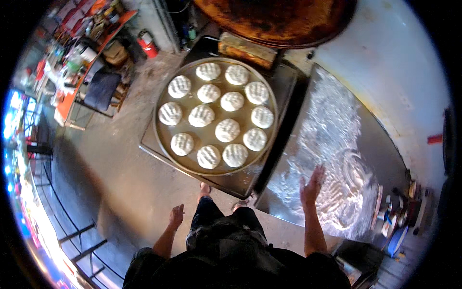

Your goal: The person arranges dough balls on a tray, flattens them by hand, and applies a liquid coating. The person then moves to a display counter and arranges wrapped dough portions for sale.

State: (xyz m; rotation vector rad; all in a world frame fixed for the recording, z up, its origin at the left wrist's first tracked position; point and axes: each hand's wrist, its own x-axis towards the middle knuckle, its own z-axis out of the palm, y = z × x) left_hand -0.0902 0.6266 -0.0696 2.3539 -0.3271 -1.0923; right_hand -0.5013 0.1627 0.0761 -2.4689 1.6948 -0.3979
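Observation:
My right hand [313, 185] hangs over the floured metal worktop [332, 159], fingers stretched and thumb apart, holding nothing. To the left of my legs, my left hand [176, 216] is held in the air with its fingers loosely bent and nothing visible in them. Ahead of me a large round tray [192, 166] bears several flour-dusted dough rounds [227, 130]. Pressed grooves run across their tops. The tray rests on a dark metal stand [231, 184], its rim reaching past the stand's left edge. Neither hand touches the tray.
A rust-brown round pan [279, 21] overhangs the far side of the tray. Tools and a blue-rimmed item [397, 241] crowd the worktop's near right end. A cluttered orange-edged table [79, 89], a dark stool [102, 90] and a fire extinguisher [147, 45] stand at far left.

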